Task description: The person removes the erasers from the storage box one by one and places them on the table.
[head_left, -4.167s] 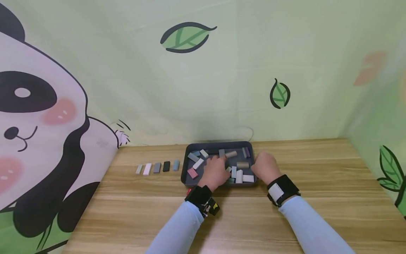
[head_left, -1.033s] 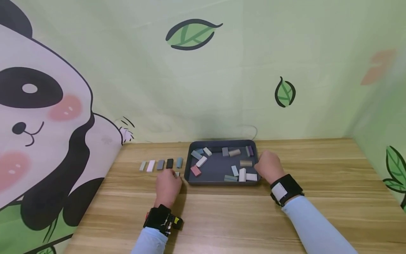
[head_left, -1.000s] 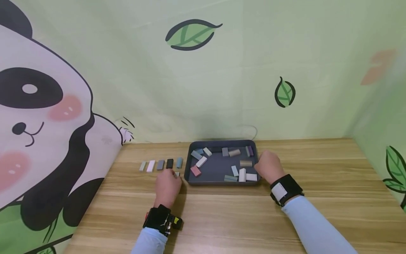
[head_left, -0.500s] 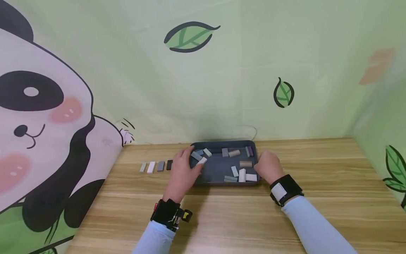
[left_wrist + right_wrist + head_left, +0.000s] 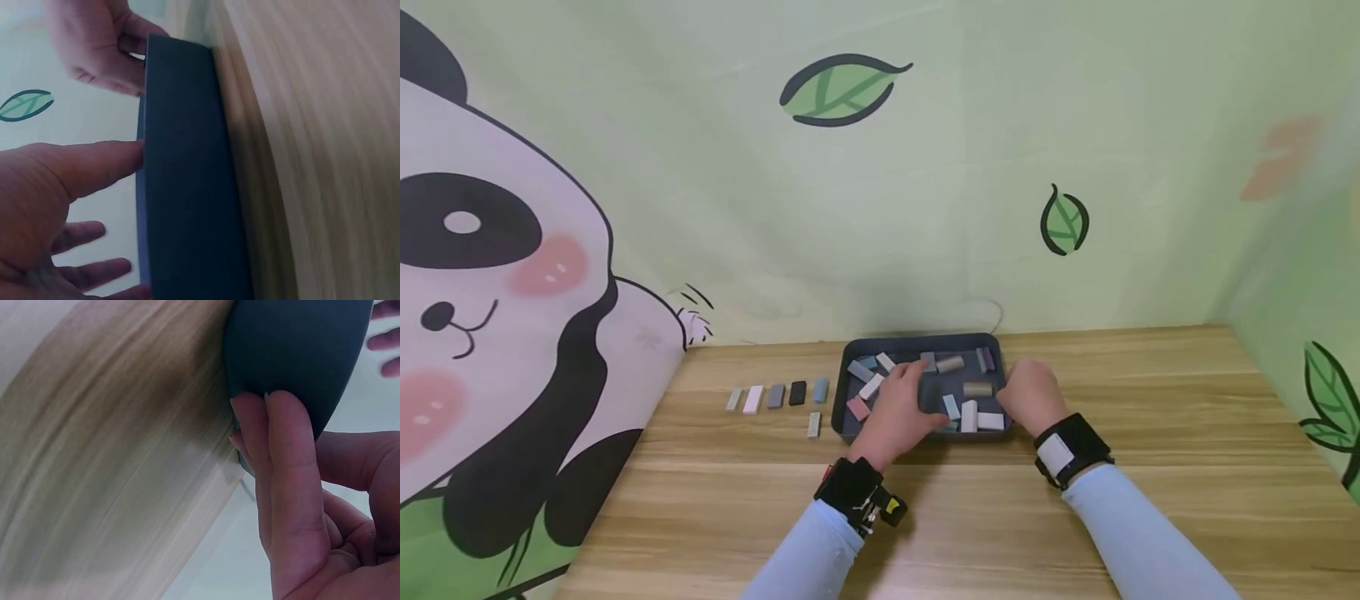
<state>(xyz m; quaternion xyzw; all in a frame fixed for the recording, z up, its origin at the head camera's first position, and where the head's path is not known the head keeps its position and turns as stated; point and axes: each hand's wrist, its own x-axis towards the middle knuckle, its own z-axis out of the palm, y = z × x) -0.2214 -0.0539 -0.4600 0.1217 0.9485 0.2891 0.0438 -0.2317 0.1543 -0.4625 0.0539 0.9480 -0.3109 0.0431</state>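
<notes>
A dark grey tray (image 5: 917, 342) holds several small blocks, among them a pink block (image 5: 858, 408), a standing white block (image 5: 969, 416) and a tan block (image 5: 977, 389). My left hand (image 5: 895, 417) hovers over the tray's middle, thumb and fingers spread, holding nothing visible. In the left wrist view, its thumb (image 5: 103, 165) reaches the near rim. My right hand (image 5: 1033, 396) grips the tray's right side; the right wrist view shows its fingers (image 5: 290, 456) against the outer wall, thumb at the rim. What lies beneath my left palm is hidden.
Left of the tray, several blocks form a row on the wooden table (image 5: 700, 492), from a pale green block (image 5: 733, 400) to a blue block (image 5: 821, 390). A pale block (image 5: 814, 425) lies in front of the row's right end. A printed cloth wall (image 5: 917, 233) rises behind.
My left hand has let go of the pale block in front of the row and moved right, over the tray, its fingers spreading. My right hand keeps its grip on the tray.
</notes>
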